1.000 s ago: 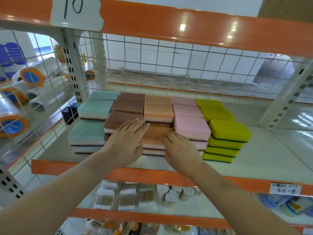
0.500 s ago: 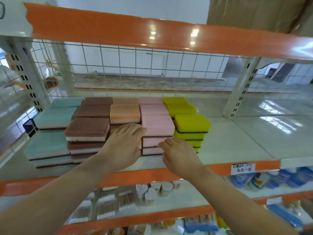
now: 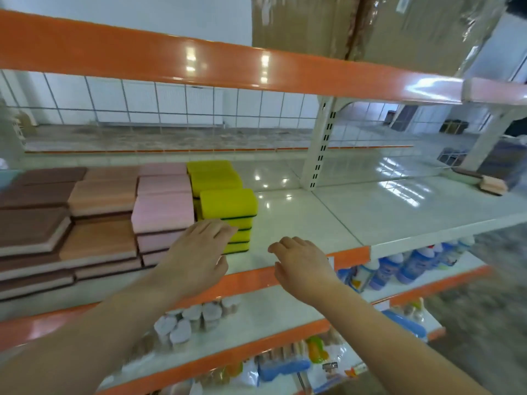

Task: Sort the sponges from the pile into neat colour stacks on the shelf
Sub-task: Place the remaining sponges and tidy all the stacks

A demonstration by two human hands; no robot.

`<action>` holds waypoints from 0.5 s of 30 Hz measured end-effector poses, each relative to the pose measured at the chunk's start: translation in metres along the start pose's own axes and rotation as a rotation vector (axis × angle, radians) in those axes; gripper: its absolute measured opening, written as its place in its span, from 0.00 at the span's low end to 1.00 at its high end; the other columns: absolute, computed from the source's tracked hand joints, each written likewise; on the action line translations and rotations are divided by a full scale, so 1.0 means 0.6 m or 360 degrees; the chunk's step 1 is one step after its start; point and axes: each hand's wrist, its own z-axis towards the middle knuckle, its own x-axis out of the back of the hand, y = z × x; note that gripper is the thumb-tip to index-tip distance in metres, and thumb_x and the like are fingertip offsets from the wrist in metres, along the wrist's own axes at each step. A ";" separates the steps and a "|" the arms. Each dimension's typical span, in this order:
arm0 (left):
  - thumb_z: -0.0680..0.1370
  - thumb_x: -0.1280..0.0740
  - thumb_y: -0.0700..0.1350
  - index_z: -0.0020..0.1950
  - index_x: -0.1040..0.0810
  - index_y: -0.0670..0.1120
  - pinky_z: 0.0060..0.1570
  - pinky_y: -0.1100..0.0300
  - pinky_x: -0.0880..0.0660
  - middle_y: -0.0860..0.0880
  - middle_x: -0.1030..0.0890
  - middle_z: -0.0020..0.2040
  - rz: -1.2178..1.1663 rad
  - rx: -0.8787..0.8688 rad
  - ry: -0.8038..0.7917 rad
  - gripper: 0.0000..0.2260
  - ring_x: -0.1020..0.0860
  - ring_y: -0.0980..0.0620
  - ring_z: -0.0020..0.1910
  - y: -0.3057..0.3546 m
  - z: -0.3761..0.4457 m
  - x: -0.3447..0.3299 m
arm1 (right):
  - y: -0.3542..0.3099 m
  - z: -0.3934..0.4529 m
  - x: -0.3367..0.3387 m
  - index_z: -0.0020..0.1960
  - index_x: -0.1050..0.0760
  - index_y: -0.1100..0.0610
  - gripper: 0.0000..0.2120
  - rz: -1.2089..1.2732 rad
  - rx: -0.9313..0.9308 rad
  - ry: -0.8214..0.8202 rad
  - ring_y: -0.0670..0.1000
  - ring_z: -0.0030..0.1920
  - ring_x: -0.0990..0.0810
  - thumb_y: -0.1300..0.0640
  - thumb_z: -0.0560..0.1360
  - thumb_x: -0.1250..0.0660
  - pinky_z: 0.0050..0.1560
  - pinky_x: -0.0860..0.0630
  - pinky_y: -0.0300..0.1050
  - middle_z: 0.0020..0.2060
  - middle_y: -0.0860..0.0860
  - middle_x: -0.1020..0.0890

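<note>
Yellow sponges (image 3: 228,203) stacked flat, long axes across shelf (image 3: 299,223), left hand (image 3: 196,252) grip spread, right hand (image 3: 302,262) loosely curled, empty

Brown sponges (image 3: 34,195), peach sponges (image 3: 102,195), pink sponges (image 3: 162,209), yellow sponges (image 3: 225,203)

just 1 head cam, looking forward and down, close up on the shelf (image 3: 285,212), tilted a bit

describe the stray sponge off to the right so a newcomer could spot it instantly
Follow the white shelf with the colour stacks rightward, past the upright post. Near the far back corner lies the lone peach sponge, apart from every stack.
</note>
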 end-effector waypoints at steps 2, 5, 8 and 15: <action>0.70 0.30 0.39 0.67 0.29 0.41 0.62 0.54 0.32 0.43 0.26 0.63 -0.0035 -0.0048 0.0080 0.25 0.27 0.44 0.63 0.030 0.016 -0.008 | 0.033 -0.022 0.000 0.67 0.33 0.55 0.19 -0.0008 -0.0029 0.0005 0.54 0.59 0.29 0.59 0.77 0.45 0.58 0.35 0.45 0.59 0.52 0.26; 0.75 0.36 0.43 0.72 0.36 0.46 0.67 0.61 0.41 0.49 0.32 0.68 -0.0098 -0.0037 0.0041 0.25 0.35 0.51 0.69 0.076 0.040 -0.022 | 0.079 -0.052 -0.002 0.65 0.32 0.55 0.18 0.0002 -0.0099 0.0043 0.53 0.58 0.29 0.58 0.77 0.46 0.56 0.35 0.44 0.58 0.51 0.26; 0.77 0.41 0.48 0.75 0.43 0.50 0.67 0.65 0.47 0.54 0.38 0.71 -0.0041 -0.0064 -0.0053 0.26 0.41 0.56 0.70 0.116 0.070 -0.040 | 0.119 -0.079 -0.001 0.63 0.30 0.55 0.17 0.0008 -0.0144 0.0044 0.53 0.56 0.28 0.58 0.75 0.44 0.51 0.35 0.44 0.56 0.52 0.25; 0.78 0.44 0.52 0.76 0.46 0.51 0.69 0.63 0.47 0.53 0.40 0.72 0.0032 -0.0098 -0.0152 0.27 0.42 0.55 0.71 0.202 0.130 -0.081 | 0.216 -0.139 -0.006 0.63 0.31 0.56 0.17 0.0031 -0.0295 -0.0042 0.55 0.58 0.28 0.59 0.75 0.43 0.52 0.32 0.46 0.57 0.53 0.25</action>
